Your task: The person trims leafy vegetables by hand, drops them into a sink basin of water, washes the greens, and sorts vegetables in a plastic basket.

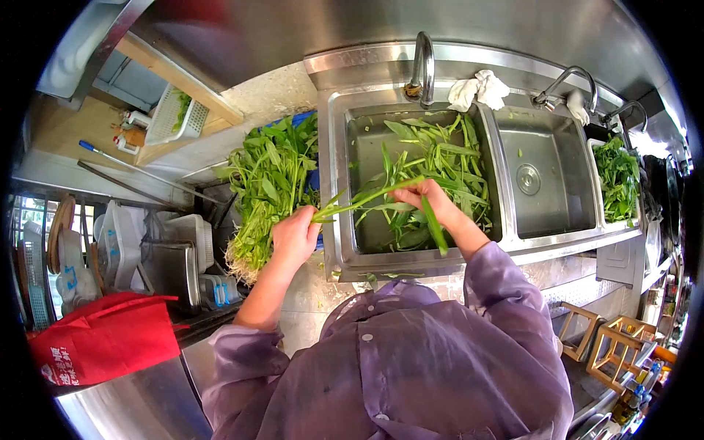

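Note:
A long green stem stretches between my two hands over the near left part of the left sink. My left hand is closed round its lower end, beside the sink's left edge. With fingers pinched, my right hand holds the same stem farther up, and a long leaf hangs below these fingers. Cut or broken greens lie in the left sink, mostly in its right half. To the left of the sink a big heap of leafy greens with pale roots rests on something blue.
The middle sink shows its drain. More greens fill a basin at the right. White cloths lie by the faucet. A red bag and plastic baskets are at the left, wooden stools at the lower right.

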`<state>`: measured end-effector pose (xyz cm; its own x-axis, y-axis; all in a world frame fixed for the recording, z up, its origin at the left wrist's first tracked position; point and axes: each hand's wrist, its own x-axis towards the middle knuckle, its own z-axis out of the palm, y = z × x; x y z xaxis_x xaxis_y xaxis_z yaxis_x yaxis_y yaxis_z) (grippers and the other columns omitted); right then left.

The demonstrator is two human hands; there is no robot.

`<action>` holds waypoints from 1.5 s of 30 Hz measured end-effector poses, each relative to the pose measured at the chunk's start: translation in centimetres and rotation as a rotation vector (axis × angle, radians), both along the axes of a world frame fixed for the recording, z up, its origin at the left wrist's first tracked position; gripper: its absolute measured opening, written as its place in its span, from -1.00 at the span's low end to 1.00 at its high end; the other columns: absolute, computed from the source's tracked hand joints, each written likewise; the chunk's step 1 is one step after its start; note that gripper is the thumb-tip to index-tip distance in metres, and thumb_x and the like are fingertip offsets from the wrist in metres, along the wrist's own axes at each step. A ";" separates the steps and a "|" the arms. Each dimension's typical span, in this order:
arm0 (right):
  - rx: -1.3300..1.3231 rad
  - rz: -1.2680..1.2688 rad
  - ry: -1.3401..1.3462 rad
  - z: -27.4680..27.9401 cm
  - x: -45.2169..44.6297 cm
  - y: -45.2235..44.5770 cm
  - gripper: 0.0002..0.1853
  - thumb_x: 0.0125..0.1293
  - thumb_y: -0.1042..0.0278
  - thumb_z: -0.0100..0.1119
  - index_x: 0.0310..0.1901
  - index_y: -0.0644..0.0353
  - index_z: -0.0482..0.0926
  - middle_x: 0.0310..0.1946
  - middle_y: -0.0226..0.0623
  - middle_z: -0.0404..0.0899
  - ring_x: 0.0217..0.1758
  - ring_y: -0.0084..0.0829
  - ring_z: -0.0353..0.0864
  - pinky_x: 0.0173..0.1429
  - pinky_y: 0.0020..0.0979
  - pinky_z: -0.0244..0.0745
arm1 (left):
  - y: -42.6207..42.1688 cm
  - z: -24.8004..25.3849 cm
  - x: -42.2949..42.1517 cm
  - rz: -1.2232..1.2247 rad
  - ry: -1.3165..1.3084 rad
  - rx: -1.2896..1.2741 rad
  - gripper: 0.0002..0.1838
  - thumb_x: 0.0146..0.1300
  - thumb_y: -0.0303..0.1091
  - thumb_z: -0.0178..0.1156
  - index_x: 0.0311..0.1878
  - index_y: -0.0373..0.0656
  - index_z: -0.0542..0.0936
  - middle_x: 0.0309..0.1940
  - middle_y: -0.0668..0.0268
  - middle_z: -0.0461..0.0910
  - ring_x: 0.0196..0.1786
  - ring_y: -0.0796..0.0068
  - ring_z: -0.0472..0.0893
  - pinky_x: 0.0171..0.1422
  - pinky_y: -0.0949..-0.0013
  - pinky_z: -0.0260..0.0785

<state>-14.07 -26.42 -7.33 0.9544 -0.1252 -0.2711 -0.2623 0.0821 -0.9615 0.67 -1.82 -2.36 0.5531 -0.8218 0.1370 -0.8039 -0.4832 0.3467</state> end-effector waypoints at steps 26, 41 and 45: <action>-1.061 0.162 -0.257 -2.6 1.5 2.3 -0.79 0.22 0.17 -0.05 -0.25 0.04 0.53 -0.34 -0.31 0.53 -0.30 -0.40 0.51 -0.10 -0.30 0.35 | -2.4 -1.4 -0.8 0.065 0.195 0.098 -0.75 0.12 -0.14 0.05 -0.38 -0.15 0.43 -0.58 0.15 0.48 -0.45 0.09 0.49 -0.41 0.14 0.28; -1.174 -0.287 0.142 -5.1 2.6 -0.3 -0.64 0.15 0.28 0.00 0.02 0.09 0.37 0.01 -0.13 0.34 -0.01 -0.13 0.38 0.01 -0.20 0.32 | 1.8 -3.8 -0.2 0.474 1.714 -0.461 -0.79 0.19 -0.22 0.08 -0.27 -0.17 0.44 -0.74 0.52 0.20 -0.75 0.74 0.12 -0.70 0.58 -0.09; -0.869 -0.269 0.101 -7.6 2.3 1.9 -0.75 0.15 0.28 0.00 -0.15 0.16 0.49 -0.28 -0.09 0.52 -0.31 -0.15 0.52 -0.22 -0.24 0.40 | 9.9 -7.1 -0.2 0.632 1.458 -0.779 -0.79 0.14 -0.28 0.14 -0.24 -0.17 0.42 -0.64 0.43 0.34 -0.65 0.66 0.25 -0.58 0.56 0.11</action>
<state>-11.79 -24.55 -14.89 0.8403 -0.5389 -0.0586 -0.4256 -0.5889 -0.6871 0.46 8.11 -9.48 0.7483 -0.4446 -0.4923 0.5665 0.0422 0.8230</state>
